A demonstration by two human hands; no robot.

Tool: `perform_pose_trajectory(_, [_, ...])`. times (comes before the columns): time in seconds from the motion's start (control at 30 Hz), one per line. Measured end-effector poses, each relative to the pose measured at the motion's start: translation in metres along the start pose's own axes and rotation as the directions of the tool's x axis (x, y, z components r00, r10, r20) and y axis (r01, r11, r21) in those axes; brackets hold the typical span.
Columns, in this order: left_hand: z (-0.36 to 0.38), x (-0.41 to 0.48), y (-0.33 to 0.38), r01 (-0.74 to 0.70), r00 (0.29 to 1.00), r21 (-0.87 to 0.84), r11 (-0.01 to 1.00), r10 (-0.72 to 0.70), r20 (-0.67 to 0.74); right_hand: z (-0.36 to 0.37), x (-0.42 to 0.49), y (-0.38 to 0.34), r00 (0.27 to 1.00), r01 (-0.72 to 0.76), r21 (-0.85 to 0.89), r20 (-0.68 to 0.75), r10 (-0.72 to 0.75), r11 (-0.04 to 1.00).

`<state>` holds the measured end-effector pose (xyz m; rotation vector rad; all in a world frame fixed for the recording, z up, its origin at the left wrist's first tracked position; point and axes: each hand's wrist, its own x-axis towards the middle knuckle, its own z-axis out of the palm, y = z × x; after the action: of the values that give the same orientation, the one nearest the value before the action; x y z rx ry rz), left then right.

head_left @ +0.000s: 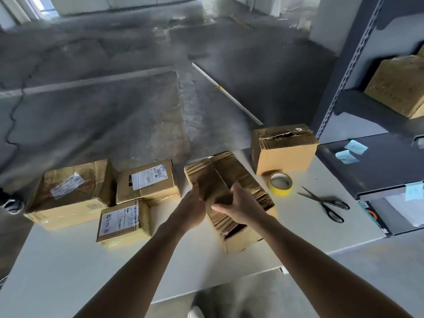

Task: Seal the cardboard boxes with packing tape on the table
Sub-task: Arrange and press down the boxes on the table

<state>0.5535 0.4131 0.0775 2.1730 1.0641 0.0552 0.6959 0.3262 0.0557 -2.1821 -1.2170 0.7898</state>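
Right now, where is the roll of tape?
In the head view, the yellow tape roll lies flat on the table right of the middle box, just in front of the far box, with the scissors to its right.

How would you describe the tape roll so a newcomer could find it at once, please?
On the white table, look right of the middle box. The tape roll lies flat between the torn box and the scissors; it alone is round and yellow.
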Motion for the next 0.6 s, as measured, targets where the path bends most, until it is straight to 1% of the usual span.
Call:
perform_pose_trajectory(0.2, [-0.016,0.01,-0.003,-0.006,1.0,-0.003,1.0,0.006,0.025,0.015,0.015,-0.015,0.996,-0.048,0.147,-0.061,0.058,0.988])
perform_pose_trajectory(0.33, [-0.031,0.018,-0.009,-0.016,0.999,-0.017,1.0,0.016,0.041,0.015,0.019,-0.036,0.996,-0.085,0.202,-0.015,0.09,0.976])
perform_pose_trajectory(0.47, [-0.037,0.03,-0.027,-0.085,0.987,0.087,0.993,0.072,0.14,0.016,0.024,-0.052,0.98,-0.201,0.333,0.077,0.186,0.921])
perform_pose_trajectory(0.53, [-0.034,0.037,-0.036,-0.065,0.977,0.168,0.984,0.028,0.211,0.018,0.026,-0.056,0.971,-0.241,0.354,0.082,0.226,0.904])
perform_pose_trajectory(0.6, [-0.027,0.041,-0.041,-0.049,0.968,0.259,0.965,-0.019,0.252,0.02,0.027,-0.06,0.964,-0.264,0.343,0.068,0.256,0.902])
